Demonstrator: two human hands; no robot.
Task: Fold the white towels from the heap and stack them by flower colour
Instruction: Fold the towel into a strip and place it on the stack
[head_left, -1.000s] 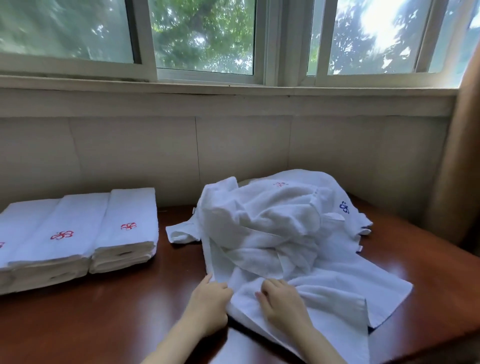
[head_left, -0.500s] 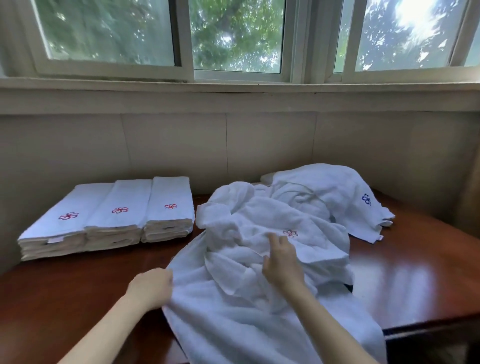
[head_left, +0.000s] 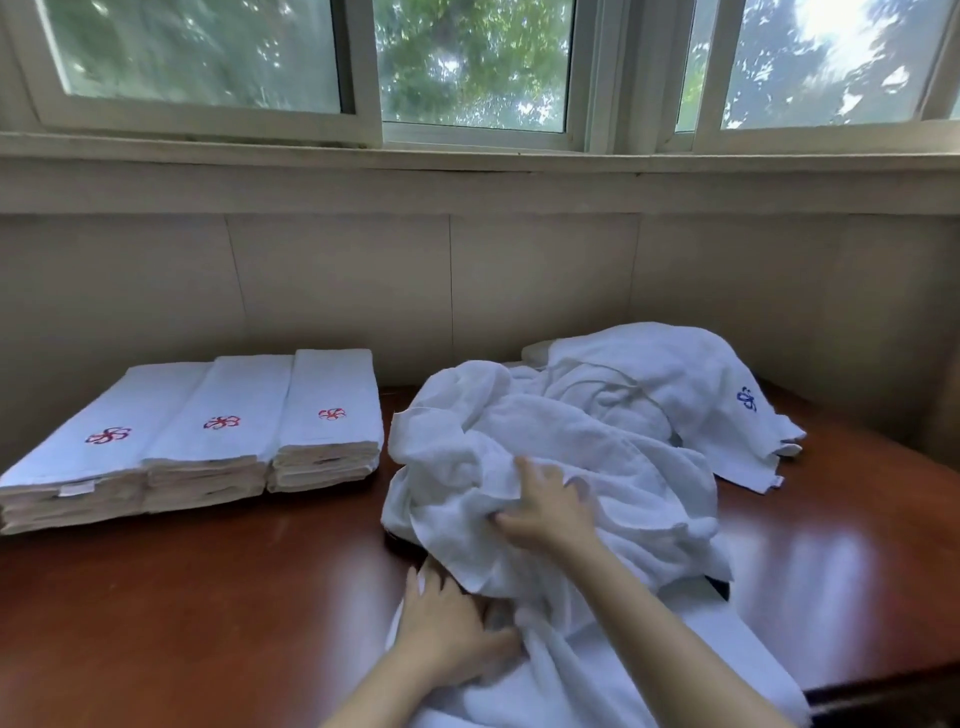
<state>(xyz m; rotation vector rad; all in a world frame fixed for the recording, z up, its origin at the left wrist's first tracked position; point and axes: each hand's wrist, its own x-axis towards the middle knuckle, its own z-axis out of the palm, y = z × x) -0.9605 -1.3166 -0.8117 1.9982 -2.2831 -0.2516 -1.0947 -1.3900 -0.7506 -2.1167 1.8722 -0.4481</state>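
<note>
A crumpled heap of white towels (head_left: 597, 447) lies on the brown table (head_left: 208, 597), right of centre. My right hand (head_left: 545, 512) grips a bunched fold on the front of the heap. My left hand (head_left: 452, 629) is lower, at the near edge of a towel (head_left: 649, 670) that spreads toward me; its thumb clamps the cloth and its fingertips are hidden under the bunch. A towel with a blue flower (head_left: 747, 399) drapes over the heap's back right. Three folded stacks with red flowers (head_left: 222, 422) stand side by side at the left.
A pale wall and window sill (head_left: 467, 171) run close behind the table. The table's front edge (head_left: 883, 691) shows at the lower right. Bare wood lies between the folded stacks and the heap.
My left hand has moved right, from the towel's left edge to under the bunch. My right hand has pushed the bunched cloth up and back. The camera view has shifted slightly.
</note>
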